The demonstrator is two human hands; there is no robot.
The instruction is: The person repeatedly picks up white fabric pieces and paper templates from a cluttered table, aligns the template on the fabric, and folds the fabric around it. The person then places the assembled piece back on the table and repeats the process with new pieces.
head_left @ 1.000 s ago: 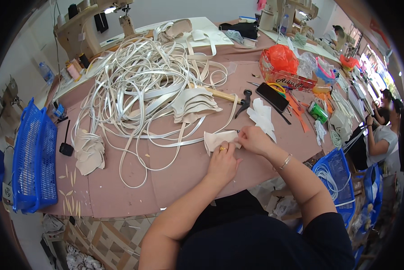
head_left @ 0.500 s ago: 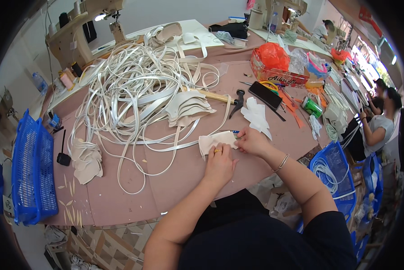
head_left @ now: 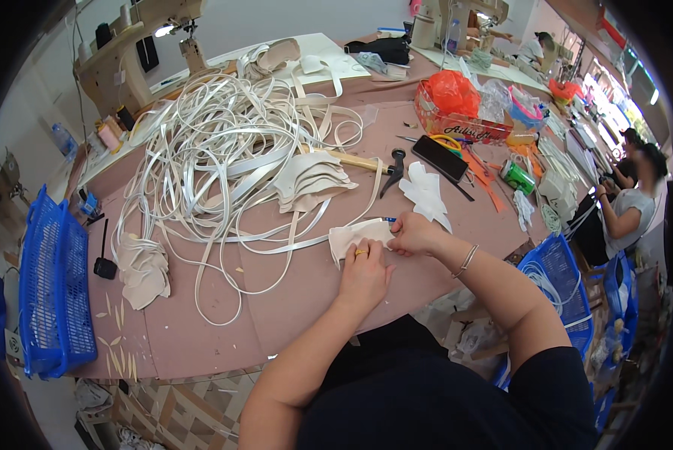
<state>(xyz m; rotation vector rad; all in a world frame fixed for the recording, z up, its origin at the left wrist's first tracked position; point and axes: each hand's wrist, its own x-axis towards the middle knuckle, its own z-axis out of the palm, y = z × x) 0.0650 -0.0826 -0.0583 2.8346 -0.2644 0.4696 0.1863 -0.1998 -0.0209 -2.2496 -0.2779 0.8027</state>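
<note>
Near the front of the table lies a cream, leather-like piece [head_left: 347,236]. My left hand [head_left: 363,276], with a gold ring, rests its fingertips on top of it, the thumb apart. My right hand [head_left: 420,235] is closed in a pinch at the piece's right edge; what sits between its fingers is hidden. A small blue end of a thin tool [head_left: 388,219] shows just beyond the piece, beside my right fingers. Farther back, a fanned stack of similar cream pieces [head_left: 315,181] lies next to a hammer [head_left: 393,172].
A big tangle of white and cream strips [head_left: 224,150] covers the left middle. White cut pieces [head_left: 424,191], a black phone [head_left: 440,158] and a red box [head_left: 464,124] lie to the right. Blue baskets [head_left: 51,292] stand at either side. Sewing machines [head_left: 126,64] stand behind; people sit at right.
My right hand has shifted very slightly left and stays pinched at the piece's edge. My left hand has barely moved.
</note>
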